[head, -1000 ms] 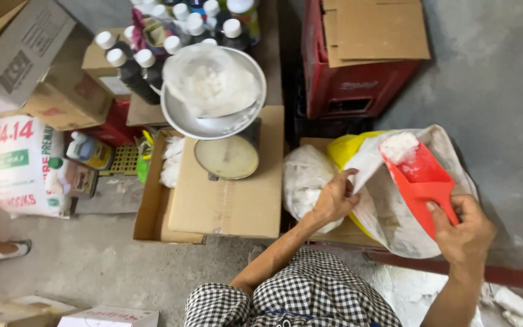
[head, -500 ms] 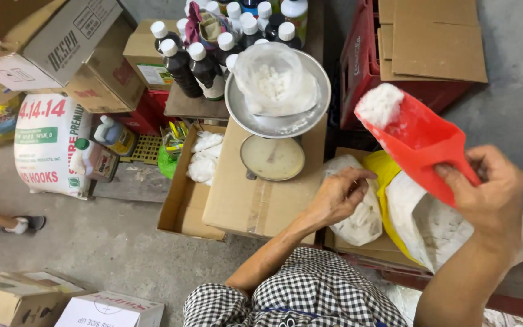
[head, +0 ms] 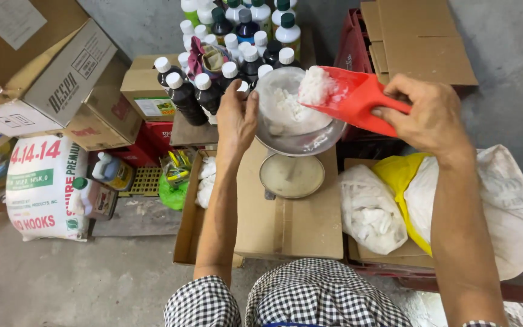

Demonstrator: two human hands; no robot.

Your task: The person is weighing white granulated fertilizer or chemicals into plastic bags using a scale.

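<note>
Near the top centre of the frame, a clear plastic bag (head: 286, 106) sits in the round metal pan (head: 301, 140) of a weighing scale and holds a heap of white, crumbly powder. The red plastic scoop (head: 358, 100) is tipped over the bag's mouth from the right, with a lump of the same white powder (head: 316, 85) at its front lip, just above the bag. The right hand (head: 428, 112) is closed around the scoop's handle. The left hand (head: 236, 118) pinches the left edge of the bag between thumb and fingers, holding it open.

The scoop is bright red, shovel-shaped with raised sides, and dusted white inside. Below the pan, the scale's round dial (head: 292, 175) faces upward, and the scale stands on a flat cardboard box (head: 286, 224) at centre frame.

At the right, a large white sack with a yellow liner (head: 473, 206) lies open, and just left of it rests a tied clear bag of white powder (head: 367, 209). More small white bags (head: 206, 181) lie in an open carton left of the scale's box. Behind the scale, at the top of the frame, dark bottles with white caps (head: 213, 85) crowd close to the left hand and the pan. A red crate (head: 352, 51) topped with flattened cardboard stands at the upper right. A white printed sack (head: 40, 188) and stacked cartons (head: 43, 79) fill the left side, on a concrete floor.
</note>
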